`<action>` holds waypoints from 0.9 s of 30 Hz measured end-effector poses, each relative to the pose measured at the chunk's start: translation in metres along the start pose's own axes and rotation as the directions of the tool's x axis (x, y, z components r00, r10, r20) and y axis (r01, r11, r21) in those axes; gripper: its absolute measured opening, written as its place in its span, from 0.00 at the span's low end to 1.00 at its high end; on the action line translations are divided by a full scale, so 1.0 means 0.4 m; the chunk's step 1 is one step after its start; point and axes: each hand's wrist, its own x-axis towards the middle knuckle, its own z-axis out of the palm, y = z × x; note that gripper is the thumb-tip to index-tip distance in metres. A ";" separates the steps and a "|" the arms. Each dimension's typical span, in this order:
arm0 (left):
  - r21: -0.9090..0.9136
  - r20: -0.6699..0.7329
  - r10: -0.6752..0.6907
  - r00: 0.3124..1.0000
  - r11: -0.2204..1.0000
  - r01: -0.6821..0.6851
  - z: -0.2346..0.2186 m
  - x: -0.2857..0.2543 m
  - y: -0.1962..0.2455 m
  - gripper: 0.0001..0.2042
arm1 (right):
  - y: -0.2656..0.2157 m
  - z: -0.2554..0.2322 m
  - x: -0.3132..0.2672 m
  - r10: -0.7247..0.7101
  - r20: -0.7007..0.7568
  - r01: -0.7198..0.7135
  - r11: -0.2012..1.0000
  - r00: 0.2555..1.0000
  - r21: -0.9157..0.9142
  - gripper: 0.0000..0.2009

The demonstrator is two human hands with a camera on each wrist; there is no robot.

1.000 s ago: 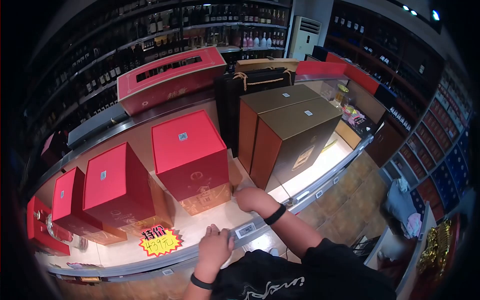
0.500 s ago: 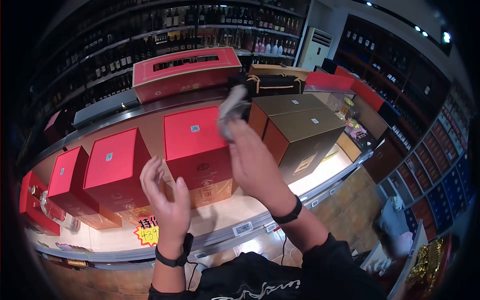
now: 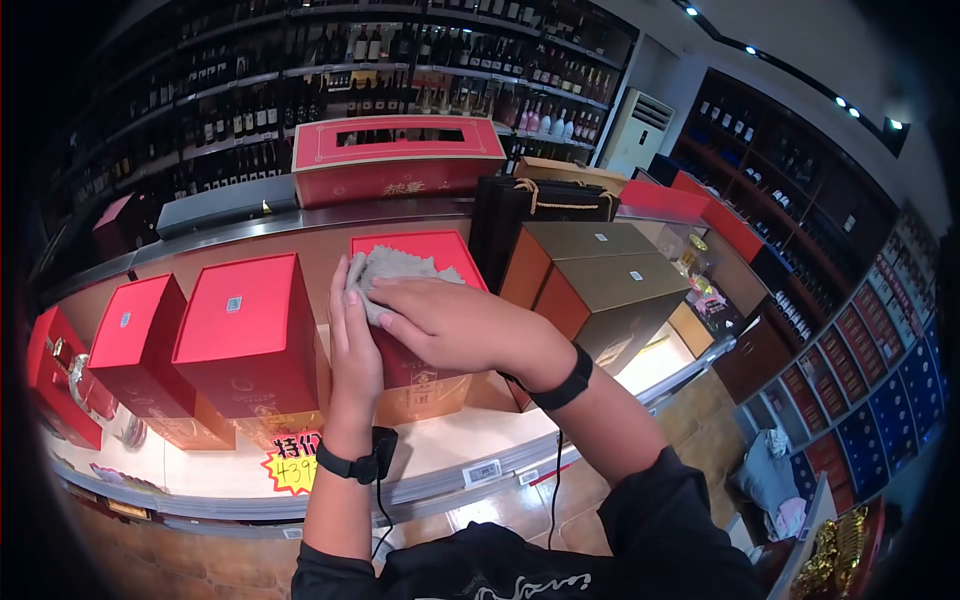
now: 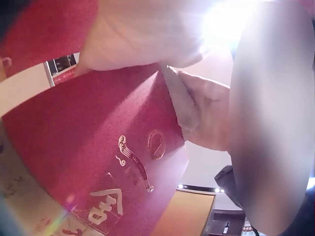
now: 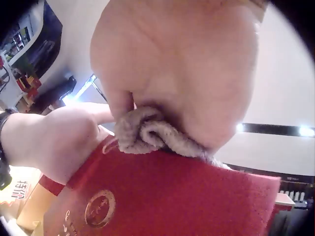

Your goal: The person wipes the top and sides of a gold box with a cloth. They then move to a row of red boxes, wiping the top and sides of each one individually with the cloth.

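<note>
Cloth [image 3: 408, 264] (under right hand [image 3: 465, 322]) atop box [image 3: 425, 386].

From the head we look forward and down across the surface [image 3: 440, 442], bottle shelves [image 3: 480, 72] towards twelve o'clock. From the left wrist we see a red box [image 4: 98, 132] very near, the left hand [image 4: 142, 34] crossing twelve. From the right wrist we look just as closely, the right hand [image 5: 172, 69] at twelve, the box at six. All three share box and cloth [image 3: 400, 262].
</note>
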 end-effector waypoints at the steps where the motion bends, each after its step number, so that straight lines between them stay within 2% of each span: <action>1: -0.015 -0.008 0.008 1.000 1.000 -0.008 0.004 0.003 -0.008 0.28 | 0.005 -0.003 0.018 0.010 0.046 -0.011 1.000 0.999 0.018 0.25; 2: -0.031 -0.013 0.015 1.000 0.999 -0.015 0.009 0.005 -0.015 0.28 | 0.010 -0.004 0.033 0.021 0.091 -0.024 0.999 0.996 0.037 0.26; 5: -0.076 -0.030 0.035 0.999 0.996 -0.037 0.017 0.010 -0.031 0.28 | 0.028 0.005 0.070 0.075 0.157 -0.042 0.978 0.985 -0.202 0.30; 8: -0.108 -0.046 0.055 0.997 0.992 -0.060 0.021 0.013 -0.043 0.28 | 0.031 -0.006 0.097 0.135 0.238 -0.100 0.983 0.962 -0.157 0.32; 11: -0.143 -0.064 0.079 0.995 0.986 -0.088 0.020 0.012 -0.053 0.28 | 0.091 0.014 0.125 0.106 0.282 -0.063 0.986 0.954 -0.157 0.34; 13: -0.144 -0.067 0.088 0.994 0.985 -0.097 0.019 0.012 -0.055 0.28 | 0.096 0.013 0.144 0.166 0.282 -0.112 0.974 0.945 -0.197 0.34; 17: 0.014 0.021 0.036 0.999 0.999 -0.036 -0.012 0.005 -0.018 0.28 | 0.088 -0.007 0.162 0.272 0.293 -0.200 0.947 0.917 -0.251 0.35; 20: 0.151 0.019 0.021 1.000 0.988 -0.023 -0.019 0.003 0.004 0.29 | 0.088 -0.007 0.168 0.292 0.308 -0.201 0.934 0.905 -0.296 0.35; 23: 0.044 -0.007 0.104 0.995 0.994 -0.103 -0.008 0.006 -0.014 0.28 | 0.081 -0.036 0.157 0.297 0.326 -0.208 0.937 0.898 -0.281 0.35; 27: 0.210 -0.018 0.116 0.993 0.972 -0.110 -0.012 0.003 -0.021 0.24 | 0.116 -0.063 0.121 0.333 0.316 -0.235 0.922 0.888 -0.308 0.36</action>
